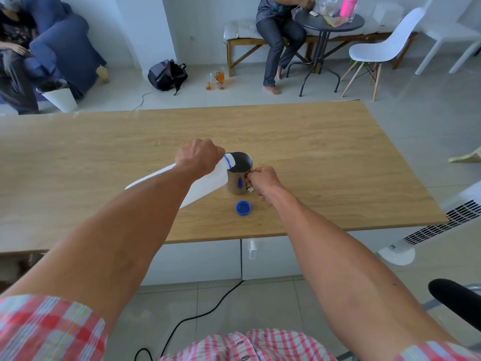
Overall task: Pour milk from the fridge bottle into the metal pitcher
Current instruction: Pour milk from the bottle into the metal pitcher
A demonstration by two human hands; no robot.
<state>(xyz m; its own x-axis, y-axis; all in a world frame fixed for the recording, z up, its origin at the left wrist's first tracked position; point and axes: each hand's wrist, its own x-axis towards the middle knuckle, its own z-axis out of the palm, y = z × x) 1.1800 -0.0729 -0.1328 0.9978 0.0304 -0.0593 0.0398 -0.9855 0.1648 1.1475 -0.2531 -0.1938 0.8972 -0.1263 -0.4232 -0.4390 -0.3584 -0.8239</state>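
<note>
The left hand (198, 157) is gripping the white milk bottle (205, 182) near its neck, tipping its mouth over the rim of the metal pitcher (240, 175) mid-surface, while the right hand (263, 181) is pinching the pitcher's handle, probably steadying it; the blue cap (243, 208) is lying toward the near edge

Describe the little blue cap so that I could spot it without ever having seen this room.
Start at the big wooden table in the middle of the room. Near its front edge stands a metal pitcher, its handle gripped by the right hand. The blue cap lies flat on the wood just in front of the pitcher, touching nothing: small, round, and the only loose blue thing on the table.
</note>
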